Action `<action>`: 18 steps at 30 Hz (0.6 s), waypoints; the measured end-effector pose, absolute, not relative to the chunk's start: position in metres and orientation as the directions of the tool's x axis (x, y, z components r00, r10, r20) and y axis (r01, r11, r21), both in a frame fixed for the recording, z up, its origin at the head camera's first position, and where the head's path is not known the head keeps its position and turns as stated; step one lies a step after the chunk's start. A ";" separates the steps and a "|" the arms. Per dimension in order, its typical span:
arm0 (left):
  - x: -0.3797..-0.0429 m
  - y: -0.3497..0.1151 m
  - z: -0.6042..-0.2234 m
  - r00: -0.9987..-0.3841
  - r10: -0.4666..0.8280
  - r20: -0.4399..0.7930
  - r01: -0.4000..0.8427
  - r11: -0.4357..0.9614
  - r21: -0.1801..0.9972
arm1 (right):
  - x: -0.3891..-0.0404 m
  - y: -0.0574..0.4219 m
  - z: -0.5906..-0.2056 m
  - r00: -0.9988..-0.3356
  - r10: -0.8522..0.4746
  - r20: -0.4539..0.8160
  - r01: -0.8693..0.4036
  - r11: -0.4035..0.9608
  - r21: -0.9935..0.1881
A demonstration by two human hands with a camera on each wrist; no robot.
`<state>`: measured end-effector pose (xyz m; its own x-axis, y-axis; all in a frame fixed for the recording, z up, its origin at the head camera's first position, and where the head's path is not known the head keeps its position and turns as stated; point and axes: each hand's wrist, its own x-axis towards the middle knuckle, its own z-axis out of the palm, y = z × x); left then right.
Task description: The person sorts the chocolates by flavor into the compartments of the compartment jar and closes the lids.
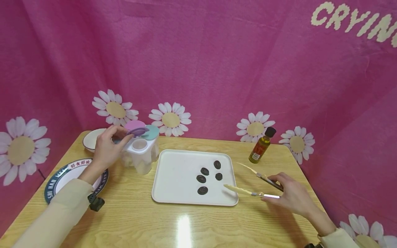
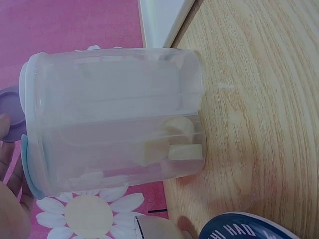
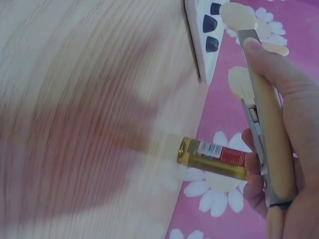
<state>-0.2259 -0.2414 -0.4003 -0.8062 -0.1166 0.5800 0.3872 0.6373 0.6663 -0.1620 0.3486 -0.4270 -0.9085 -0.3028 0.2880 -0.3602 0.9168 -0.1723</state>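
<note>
My left hand (image 1: 109,143) pinches a purple lid (image 1: 138,131), which stands raised above a round opening of a clear divided container (image 1: 141,160). Pink and teal lids cover other parts of it. Through its wall, pale pieces (image 2: 184,137) show at the bottom in the left wrist view. My right hand (image 1: 293,194) grips tongs (image 3: 269,119) with cream-coloured tips, spread apart with nothing between them. One tip reaches over the right edge of a white tray (image 1: 176,175). Several dark brown, chocolate-like pieces (image 1: 203,190) lie on the tray's right half.
A bottle of yellow oil (image 1: 260,147) with a black cap stands at the back right. On the left are a blue-rimmed plate (image 1: 51,187) and, behind it, a white bowl (image 1: 90,140). A pink flowered cloth (image 1: 198,69) hangs behind the wooden table (image 1: 139,224).
</note>
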 end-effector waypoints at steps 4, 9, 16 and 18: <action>-0.226 -0.242 -0.401 -0.809 -0.119 0.576 0.383 0.637 0.669 | -0.166 0.343 -0.430 -0.889 -0.342 0.305 -0.402 0.902 -0.160; -0.227 -0.242 -0.402 -0.811 -0.119 0.573 0.380 0.639 0.669 | -0.172 0.335 -0.434 -0.892 -0.364 0.268 -0.413 0.897 -0.156; -0.227 -0.242 -0.401 -0.813 -0.120 0.570 0.375 0.639 0.671 | -0.182 0.326 -0.439 -0.910 -0.355 0.214 -0.393 0.903 -0.173; -0.226 -0.242 -0.401 -0.815 -0.122 0.567 0.371 0.641 0.672 | -0.184 0.325 -0.441 -0.909 -0.359 0.210 -0.397 0.900 -0.179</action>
<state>-0.2264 -0.2421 -0.4013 -0.8147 -0.1223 0.5668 0.3711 0.6411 0.6718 -0.1840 0.3253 -0.4408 -0.9093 -0.3594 0.2098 -0.3970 0.9003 -0.1787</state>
